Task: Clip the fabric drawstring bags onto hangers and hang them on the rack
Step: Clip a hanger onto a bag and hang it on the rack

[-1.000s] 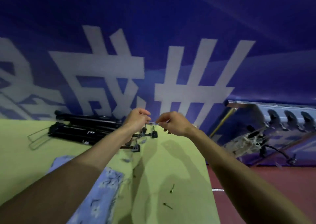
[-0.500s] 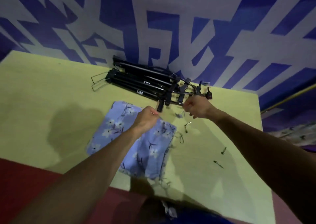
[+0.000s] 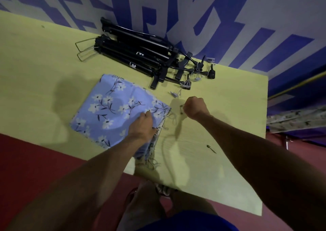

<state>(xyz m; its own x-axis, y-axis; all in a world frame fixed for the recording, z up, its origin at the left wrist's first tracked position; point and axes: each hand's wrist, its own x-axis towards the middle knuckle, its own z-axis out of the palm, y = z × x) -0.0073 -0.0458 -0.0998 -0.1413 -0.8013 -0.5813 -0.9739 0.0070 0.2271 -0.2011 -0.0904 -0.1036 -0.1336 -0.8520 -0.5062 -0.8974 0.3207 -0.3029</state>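
Lying flat on table [image 3: 44,68], blue floral bag [image 3: 112,105], L hand [image 3: 142,126] on it

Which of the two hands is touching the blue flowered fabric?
The left hand: it presses on the fabric's right edge. The right hand is a closed fist above bare table.

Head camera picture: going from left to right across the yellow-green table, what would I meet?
Wire hanger loops → floral blue fabric bags → left hand resting on the fabric → right hand, closed in a fist → small dark screw-like piece → table's right edge.
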